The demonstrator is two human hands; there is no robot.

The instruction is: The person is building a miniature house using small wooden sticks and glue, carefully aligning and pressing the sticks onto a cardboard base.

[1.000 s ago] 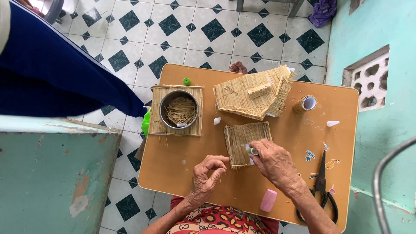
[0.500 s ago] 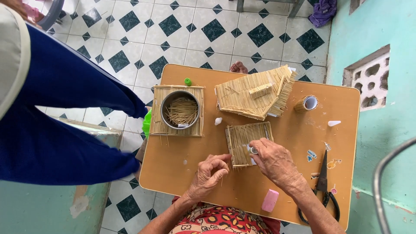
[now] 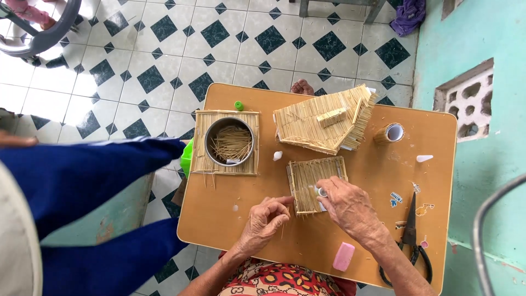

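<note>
Two hands work one small square panel of pale sticks (image 3: 312, 178) lying flat mid-table. My right hand (image 3: 350, 208) presses its near corner, fingers closed round a small white glue tube (image 3: 321, 192) (mostly hidden). My left hand (image 3: 266, 219) pinches a thin loose stick (image 3: 285, 216) at the panel's edge. Further off sits the round metal tin of sticks (image 3: 229, 141); a blue sleeve (image 3: 87, 175) covers the table's left side.

Small tube (image 3: 319, 192) mostly hidden under right hand (image 3: 350, 211) fingers (image 3: 329, 189).
</note>
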